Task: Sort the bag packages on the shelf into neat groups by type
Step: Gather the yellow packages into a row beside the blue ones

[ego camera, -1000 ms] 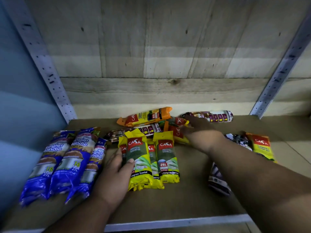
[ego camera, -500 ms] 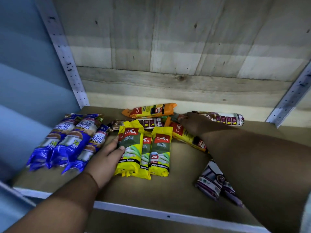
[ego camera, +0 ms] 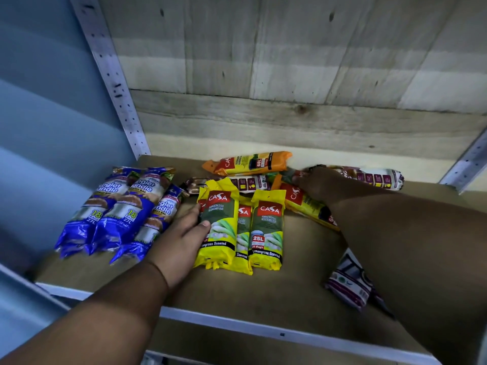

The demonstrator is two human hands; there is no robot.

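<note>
Steadying yellow packs (ego camera: 238,227), hands (ego camera: 181,243) on shelf (ego camera: 276,293)

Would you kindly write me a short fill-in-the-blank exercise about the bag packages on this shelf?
1. The left hand rests on a ____ pack.
2. The blue packs lie at the ____ end of the shelf.
3. The yellow pack without a hand on it is marked ____ litres.
4. The right hand reaches toward the ____ of the shelf.

Missing words: yellow; left; 25; back
</note>
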